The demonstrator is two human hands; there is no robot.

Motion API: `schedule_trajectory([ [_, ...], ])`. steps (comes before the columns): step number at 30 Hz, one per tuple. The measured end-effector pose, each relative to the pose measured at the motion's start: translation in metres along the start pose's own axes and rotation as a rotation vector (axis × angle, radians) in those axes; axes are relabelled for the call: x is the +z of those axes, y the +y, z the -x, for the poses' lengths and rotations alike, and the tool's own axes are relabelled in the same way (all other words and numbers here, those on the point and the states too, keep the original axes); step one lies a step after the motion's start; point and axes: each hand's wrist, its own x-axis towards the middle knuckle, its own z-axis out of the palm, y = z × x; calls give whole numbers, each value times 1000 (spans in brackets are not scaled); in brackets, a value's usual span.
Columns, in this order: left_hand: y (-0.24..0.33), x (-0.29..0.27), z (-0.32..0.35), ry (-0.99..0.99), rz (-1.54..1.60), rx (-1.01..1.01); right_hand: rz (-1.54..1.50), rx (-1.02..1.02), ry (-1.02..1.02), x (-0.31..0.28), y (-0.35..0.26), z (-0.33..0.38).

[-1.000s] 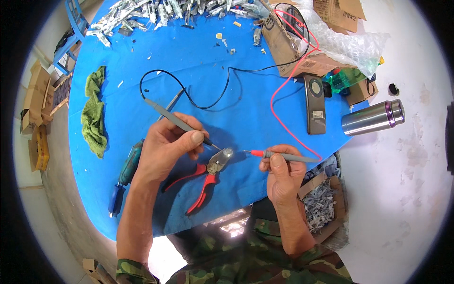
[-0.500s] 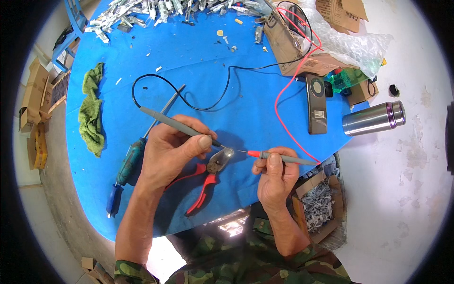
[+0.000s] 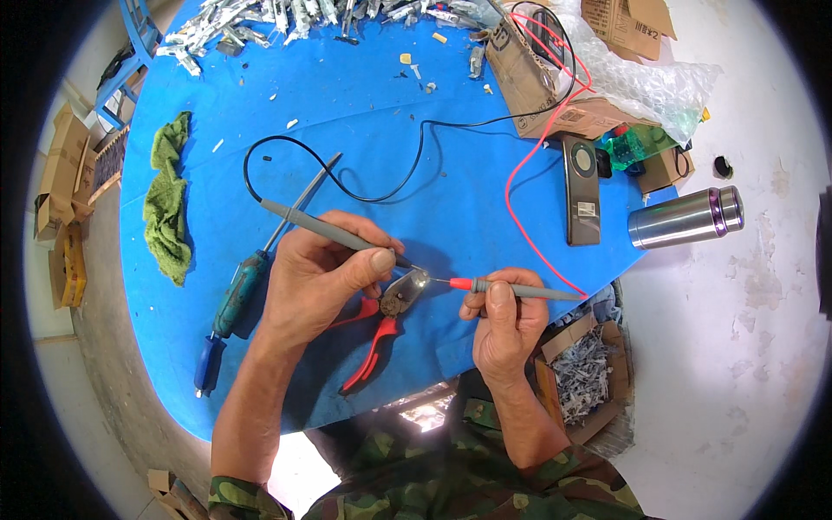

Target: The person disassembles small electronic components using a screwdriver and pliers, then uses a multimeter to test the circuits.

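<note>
My left hand (image 3: 321, 269) pinches a grey test probe (image 3: 325, 227) with a black lead; its metal tip points right and down. In my right hand (image 3: 505, 325) is a second test probe (image 3: 520, 291), grey with a red collar and a red lead, pointing left. The two tips come close together over the jaws of red-handled pliers (image 3: 393, 303) lying on the blue cloth. Whether the tips touch each other or the pliers, I cannot tell. Left of my left hand lies a teal-handled tool (image 3: 239, 293) with a long metal shaft and a blue end.
A green rag (image 3: 166, 208) lies at the left. Many small metallic parts (image 3: 286, 16) are heaped along the far edge. At the right are a cardboard box (image 3: 524, 82), bubble wrap (image 3: 641, 82), a dark rectangular device (image 3: 581, 192) and a steel flask (image 3: 685, 217). A scrap-filled box (image 3: 582, 377) stands below.
The red-collared probe's tip has shifted slightly left, closer to the plier jaws and the other tip. Both hands keep their grips.
</note>
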Motion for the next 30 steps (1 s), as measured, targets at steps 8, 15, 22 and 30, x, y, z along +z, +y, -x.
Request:
schedule_trajectory([
  [8, 0, -3, 0, -18, 19, -6, -75, 33, 13, 0, -1, 0],
  [15, 2, -1, 0, -3, 11, -33, -68, 41, 19, 0, -1, 0],
  [22, -2, -3, 0, -20, 11, 3, -100, 40, 72, -2, 0, -1],
  [30, -2, -3, 0, -22, 13, -2, -58, 76, 12, -2, 1, -2],
])
